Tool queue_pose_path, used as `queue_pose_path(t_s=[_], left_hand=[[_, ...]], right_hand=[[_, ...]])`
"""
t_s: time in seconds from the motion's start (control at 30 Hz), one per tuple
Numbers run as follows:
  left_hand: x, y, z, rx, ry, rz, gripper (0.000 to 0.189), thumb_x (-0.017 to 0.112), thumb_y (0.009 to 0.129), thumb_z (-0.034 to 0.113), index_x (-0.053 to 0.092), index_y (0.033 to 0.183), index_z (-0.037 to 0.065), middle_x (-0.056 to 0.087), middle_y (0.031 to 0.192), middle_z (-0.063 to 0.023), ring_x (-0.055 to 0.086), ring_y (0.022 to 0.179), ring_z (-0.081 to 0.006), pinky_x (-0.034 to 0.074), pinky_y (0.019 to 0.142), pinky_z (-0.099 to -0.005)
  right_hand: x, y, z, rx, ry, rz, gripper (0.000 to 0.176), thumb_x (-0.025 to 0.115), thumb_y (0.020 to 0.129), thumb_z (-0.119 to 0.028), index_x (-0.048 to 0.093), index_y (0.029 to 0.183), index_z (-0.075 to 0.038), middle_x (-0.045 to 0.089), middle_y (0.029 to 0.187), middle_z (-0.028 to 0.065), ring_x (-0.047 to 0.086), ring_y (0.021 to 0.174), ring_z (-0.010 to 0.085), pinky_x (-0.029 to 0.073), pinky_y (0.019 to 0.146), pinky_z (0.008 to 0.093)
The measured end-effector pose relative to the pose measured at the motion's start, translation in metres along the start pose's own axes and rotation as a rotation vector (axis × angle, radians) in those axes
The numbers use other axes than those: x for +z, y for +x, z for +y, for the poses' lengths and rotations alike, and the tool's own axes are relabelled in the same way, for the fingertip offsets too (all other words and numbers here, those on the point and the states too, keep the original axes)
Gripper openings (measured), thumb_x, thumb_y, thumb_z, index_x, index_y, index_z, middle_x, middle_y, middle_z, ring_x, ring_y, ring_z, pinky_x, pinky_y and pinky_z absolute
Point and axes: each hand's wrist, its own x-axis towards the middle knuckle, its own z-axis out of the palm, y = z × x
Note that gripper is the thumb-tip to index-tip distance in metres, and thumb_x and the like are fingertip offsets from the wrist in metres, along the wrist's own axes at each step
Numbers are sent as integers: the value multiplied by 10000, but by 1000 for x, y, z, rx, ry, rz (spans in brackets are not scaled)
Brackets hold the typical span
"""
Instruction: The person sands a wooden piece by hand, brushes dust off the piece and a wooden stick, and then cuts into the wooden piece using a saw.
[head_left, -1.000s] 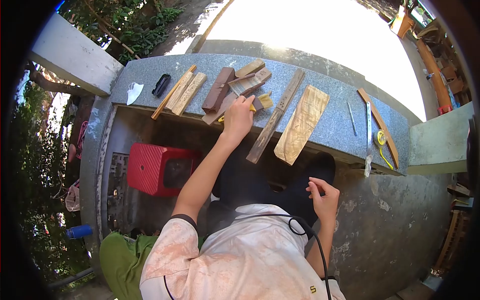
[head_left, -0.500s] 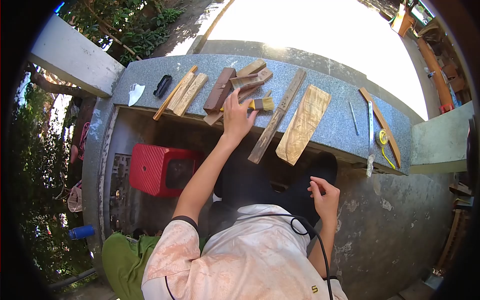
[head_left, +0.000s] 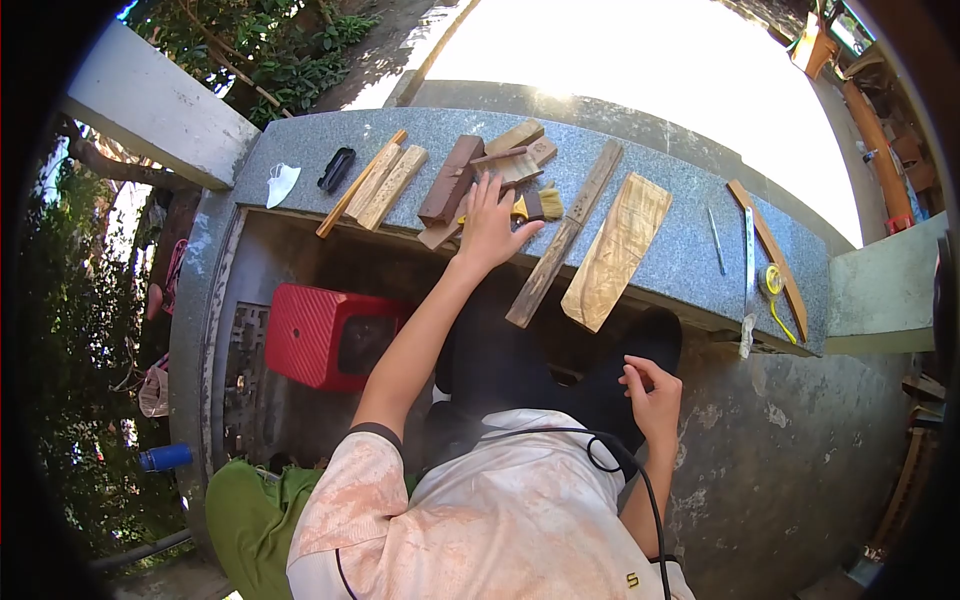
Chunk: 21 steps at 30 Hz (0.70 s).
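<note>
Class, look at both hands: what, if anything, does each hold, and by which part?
The left hand rests on the paintbrush at its yellow handle, fingers spread, not clearly gripping. The right hand, fingers curled, shows nothing held.

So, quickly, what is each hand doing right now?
Left hand: open, fingers spread on the paintbrush, not gripping it.
Right hand: loosely curled; cannot tell if it holds anything.
</note>
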Motion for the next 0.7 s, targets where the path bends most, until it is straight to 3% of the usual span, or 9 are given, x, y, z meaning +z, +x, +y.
queue_pose_path(t_s=[0.23,0.43,0.7], left_hand=[[-15,-9,1,64,-53,94,690,806,950,446,673,1406,-55,502,1600,-296,377,1558,-486,328,1260,-579],[-34,-25,-13,-55,-145,121,510,801,970,296,706,1353,-27,578,1523,-293,489,1479,-491,417,1216,-526],[-83,-44,1,-52,-121,119,429,802,956,265,740,1280,-9,629,1464,-247,542,1432,-441,442,1189,-513]], right_hand=[[1,-1,6,1,11,-3,169,743,1009,-67,804,1160,-21,797,822,89,752,701,123,585,635,271],[1,0,9,8,-19,-23,172,735,1008,-54,801,1163,-16,800,830,86,743,697,115,588,639,270],[2,5,7,1,-25,-41,194,744,996,-45,795,1182,-23,797,833,102,768,724,142,584,660,278]])
